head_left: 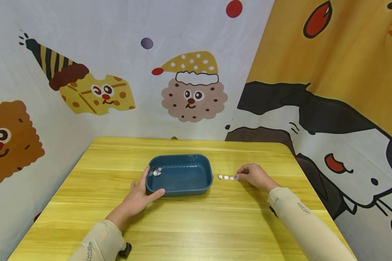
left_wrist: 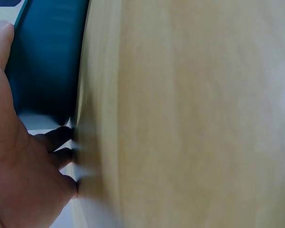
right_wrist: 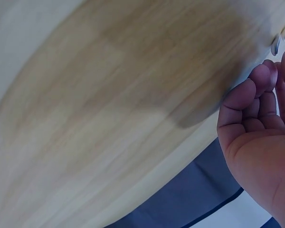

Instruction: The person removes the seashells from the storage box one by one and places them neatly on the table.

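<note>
1. A blue tray (head_left: 183,178) sits on the wooden bench (head_left: 189,232), left of the row of small white pieces in the head view, its long sides running across.
2. The left hand (head_left: 138,197) rests at the tray's near left corner. Its grip is wide: the thumb lies over the near rim and a finger reaches along the left end. The left wrist view shows the other fingertips down beside the tray, touching the bench.
3. Inside the tray, near its left end, lies a little cluster of white pieces (head_left: 155,173), close together. They are too small to tell what they are.
4. Outside the tray, just beyond its right end, a short row of similar pieces (head_left: 226,177) runs across the bench toward the right hand (head_left: 256,176), with small gaps between them.
5. The right hand's grip is narrow: thumb and fingertips pinch the end piece (head_left: 236,178) of that row, partly covering it. In the right wrist view, its other fingers are curled inward.
6. Both forearms wear pale sleeves (head_left: 305,219) with dark lettering.
7. Behind the bench hangs a printed cloth (head_left: 189,25) with cartoon figures, among them a cheese wedge (head_left: 98,96) in a striped hat.
</note>
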Demonstrator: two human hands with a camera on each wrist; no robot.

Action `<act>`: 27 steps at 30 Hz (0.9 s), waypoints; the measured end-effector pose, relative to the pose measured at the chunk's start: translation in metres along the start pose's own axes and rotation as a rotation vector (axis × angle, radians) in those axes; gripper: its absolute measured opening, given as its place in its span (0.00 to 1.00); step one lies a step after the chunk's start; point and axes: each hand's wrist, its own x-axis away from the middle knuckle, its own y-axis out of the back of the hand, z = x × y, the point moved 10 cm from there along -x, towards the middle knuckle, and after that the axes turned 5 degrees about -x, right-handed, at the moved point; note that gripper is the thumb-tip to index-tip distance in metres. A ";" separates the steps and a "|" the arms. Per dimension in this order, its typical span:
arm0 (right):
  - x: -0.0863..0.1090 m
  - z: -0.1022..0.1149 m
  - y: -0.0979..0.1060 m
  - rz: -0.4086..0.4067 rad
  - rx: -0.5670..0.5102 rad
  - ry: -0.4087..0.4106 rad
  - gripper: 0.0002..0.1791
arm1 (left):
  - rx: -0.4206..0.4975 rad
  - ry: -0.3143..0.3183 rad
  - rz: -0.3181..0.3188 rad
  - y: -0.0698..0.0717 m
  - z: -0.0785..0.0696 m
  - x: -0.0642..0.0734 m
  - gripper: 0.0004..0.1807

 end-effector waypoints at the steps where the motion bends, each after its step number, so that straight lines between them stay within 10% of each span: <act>1: 0.000 0.000 0.000 -0.002 0.001 0.000 0.06 | -0.001 0.000 0.000 0.000 0.000 0.000 0.64; 27: 0.002 -0.003 0.008 -0.010 -0.031 -0.022 0.09 | -0.001 -0.013 -0.004 0.000 0.001 -0.001 0.64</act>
